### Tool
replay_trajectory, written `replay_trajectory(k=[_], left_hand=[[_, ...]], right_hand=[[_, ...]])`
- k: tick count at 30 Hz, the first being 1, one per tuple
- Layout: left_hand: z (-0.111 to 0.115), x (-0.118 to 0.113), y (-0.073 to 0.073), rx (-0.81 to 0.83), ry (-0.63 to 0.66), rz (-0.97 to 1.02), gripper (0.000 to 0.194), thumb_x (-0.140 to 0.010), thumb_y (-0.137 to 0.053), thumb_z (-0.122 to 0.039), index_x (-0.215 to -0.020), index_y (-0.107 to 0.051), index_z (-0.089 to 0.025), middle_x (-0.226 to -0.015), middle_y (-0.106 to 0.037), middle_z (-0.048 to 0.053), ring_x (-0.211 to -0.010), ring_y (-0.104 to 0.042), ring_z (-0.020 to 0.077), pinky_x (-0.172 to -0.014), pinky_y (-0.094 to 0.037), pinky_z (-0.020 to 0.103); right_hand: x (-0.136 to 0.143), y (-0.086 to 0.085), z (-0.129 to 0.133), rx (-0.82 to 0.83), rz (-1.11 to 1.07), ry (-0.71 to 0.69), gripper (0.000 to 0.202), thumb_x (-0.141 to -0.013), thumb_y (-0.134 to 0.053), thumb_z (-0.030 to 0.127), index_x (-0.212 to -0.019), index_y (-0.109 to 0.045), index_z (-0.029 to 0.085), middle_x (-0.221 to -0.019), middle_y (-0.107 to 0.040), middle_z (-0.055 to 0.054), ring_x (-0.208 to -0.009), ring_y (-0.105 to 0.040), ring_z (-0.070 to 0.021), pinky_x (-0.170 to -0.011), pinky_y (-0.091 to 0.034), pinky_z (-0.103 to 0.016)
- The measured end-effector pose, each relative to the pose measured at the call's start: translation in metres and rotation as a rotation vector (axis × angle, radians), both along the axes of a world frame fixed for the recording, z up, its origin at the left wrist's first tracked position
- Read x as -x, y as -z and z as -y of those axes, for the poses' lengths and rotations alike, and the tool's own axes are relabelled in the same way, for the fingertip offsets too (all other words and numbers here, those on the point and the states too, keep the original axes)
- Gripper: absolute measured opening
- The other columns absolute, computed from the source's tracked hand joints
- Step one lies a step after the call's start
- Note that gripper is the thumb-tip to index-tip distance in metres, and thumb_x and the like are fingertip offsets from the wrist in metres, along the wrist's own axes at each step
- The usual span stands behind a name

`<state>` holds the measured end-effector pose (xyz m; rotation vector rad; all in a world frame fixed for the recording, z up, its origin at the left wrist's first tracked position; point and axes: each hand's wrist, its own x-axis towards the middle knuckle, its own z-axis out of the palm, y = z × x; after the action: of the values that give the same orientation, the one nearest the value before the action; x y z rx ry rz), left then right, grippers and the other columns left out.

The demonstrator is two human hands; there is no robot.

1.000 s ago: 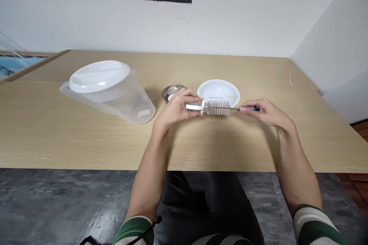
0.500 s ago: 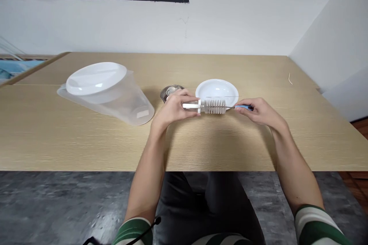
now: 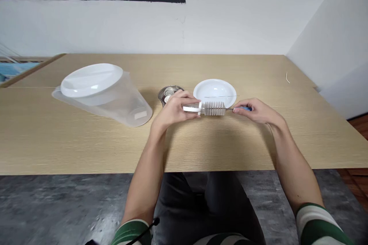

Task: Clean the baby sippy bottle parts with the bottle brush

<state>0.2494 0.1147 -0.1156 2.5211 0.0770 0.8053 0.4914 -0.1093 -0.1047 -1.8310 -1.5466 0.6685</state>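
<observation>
My left hand (image 3: 179, 106) is wrapped round a small clear container with a white rim and a white handle (image 3: 191, 109). It lies on its side with its mouth turned right, and the fingers hide most of its body. A bottle brush (image 3: 214, 108) with pale bristles on a twisted wire is at that mouth; most of the bristles show outside the rim. My right hand (image 3: 255, 110) pinches the brush by its blue handle. Behind the brush is a white bowl (image 3: 215, 84), with a thin wire or stick (image 3: 221, 96) across it.
A large translucent pitcher with a white lid (image 3: 103, 92) is on the table at the left. A small metal dish (image 3: 163, 92) holding clear and white parts sits behind my left hand. A thin bent pale piece (image 3: 287, 78) lies at the far right.
Both hands hold the same things in nearly the same place. The view has shifted slightly, and the brush has barely moved against the container.
</observation>
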Motion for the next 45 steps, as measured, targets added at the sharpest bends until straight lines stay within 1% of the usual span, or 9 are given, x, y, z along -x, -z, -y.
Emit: replay_trajectory(k=[6, 10, 16, 23, 27, 31, 34, 39, 45], left_hand=[[-0.001, 0.002, -0.001, 0.024, 0.025, 0.024, 0.044, -0.070, -0.089, -0.039, -0.111, -0.077, -0.026, -0.100, -0.072, 0.004, -0.091, -0.064, 0.0196, -0.086, -0.050, 0.036], [0.001, 0.004, -0.005, 0.073, 0.032, 0.012, 0.046, -0.068, -0.090, -0.037, -0.111, -0.078, -0.025, -0.102, -0.072, 0.004, -0.094, -0.065, 0.0199, -0.088, -0.052, 0.036], [0.003, 0.009, -0.012, 0.173, 0.027, -0.072, 0.047, -0.066, -0.091, -0.042, -0.108, -0.079, -0.025, -0.101, -0.071, 0.005, -0.093, -0.066, 0.0211, -0.088, -0.054, 0.037], [-0.008, 0.027, -0.017, 0.332, -0.135, 0.026, 0.053, -0.059, -0.093, -0.047, -0.103, -0.080, -0.020, -0.104, -0.071, 0.008, -0.096, -0.067, 0.0247, -0.086, -0.055, 0.038], [-0.010, 0.028, -0.017, 0.391, -0.141, 0.075, 0.056, -0.058, -0.093, -0.047, -0.103, -0.079, -0.018, -0.108, -0.072, 0.011, -0.101, -0.067, 0.0260, -0.092, -0.054, 0.039], [-0.013, 0.023, -0.013, 0.484, -0.113, 0.108, 0.077, -0.055, -0.095, -0.049, -0.121, -0.073, -0.017, -0.112, -0.073, 0.013, -0.105, -0.067, 0.0273, -0.093, -0.053, 0.038], [-0.014, 0.020, -0.009, 0.565, -0.081, 0.141, 0.088, -0.051, -0.096, -0.050, -0.128, -0.069, -0.017, -0.117, -0.072, 0.015, -0.109, -0.067, 0.0295, -0.093, -0.054, 0.039], [-0.011, 0.013, -0.004, 0.675, 0.017, 0.115, 0.076, -0.058, -0.094, -0.047, -0.125, -0.070, -0.017, -0.118, -0.072, 0.015, -0.107, -0.067, 0.0294, -0.090, -0.054, 0.038], [0.002, -0.002, 0.002, 0.696, 0.087, -0.080, 0.069, -0.059, -0.093, -0.041, -0.120, -0.072, -0.018, -0.119, -0.072, 0.014, -0.104, -0.068, 0.0282, -0.089, -0.054, 0.037]], right_hand=[[0.001, 0.002, -0.001, -0.036, 0.011, 0.031, 0.040, -0.089, -0.062, 0.055, -0.104, -0.079, 0.023, -0.104, -0.077, -0.004, -0.090, -0.066, -0.0204, -0.074, -0.046, -0.029], [-0.002, -0.004, 0.004, -0.034, 0.029, 0.028, 0.040, -0.088, -0.063, 0.057, -0.101, -0.081, 0.024, -0.099, -0.078, -0.003, -0.086, -0.067, -0.0202, -0.073, -0.047, -0.030], [-0.010, -0.013, 0.017, 0.021, 0.000, 0.104, 0.045, -0.081, -0.069, 0.061, -0.103, -0.082, 0.024, -0.101, -0.079, -0.006, -0.083, -0.068, -0.0222, -0.069, -0.050, -0.032], [-0.041, -0.017, 0.046, -0.055, 0.033, 0.251, 0.043, -0.077, -0.073, 0.060, -0.097, -0.082, 0.023, -0.102, -0.078, -0.007, -0.090, -0.069, -0.0265, -0.074, -0.054, -0.037], [-0.045, -0.017, 0.045, -0.166, -0.013, 0.357, 0.044, -0.075, -0.075, 0.062, -0.090, -0.081, 0.021, -0.087, -0.075, -0.007, -0.077, -0.064, -0.0209, -0.065, -0.048, -0.033], [-0.040, -0.009, 0.029, -0.262, -0.116, 0.511, 0.052, -0.075, -0.072, 0.065, -0.095, -0.078, 0.017, -0.065, -0.060, -0.002, -0.056, -0.046, -0.0123, -0.052, -0.032, -0.028], [-0.038, 0.001, 0.015, -0.255, -0.119, 0.577, 0.055, -0.077, -0.069, 0.064, -0.096, -0.077, 0.014, -0.066, -0.060, -0.002, -0.057, -0.044, -0.0116, -0.054, -0.032, -0.028], [-0.038, 0.022, -0.003, -0.219, 0.002, 0.561, 0.054, -0.076, -0.070, 0.059, -0.103, -0.073, 0.013, -0.084, -0.071, -0.007, -0.071, -0.058, -0.0166, -0.066, -0.043, -0.029], [-0.047, 0.042, -0.013, -0.269, 0.076, 0.607, 0.044, -0.081, -0.066, 0.056, -0.098, -0.069, 0.016, -0.078, -0.070, -0.004, -0.069, -0.058, -0.0160, -0.068, -0.041, -0.027]])
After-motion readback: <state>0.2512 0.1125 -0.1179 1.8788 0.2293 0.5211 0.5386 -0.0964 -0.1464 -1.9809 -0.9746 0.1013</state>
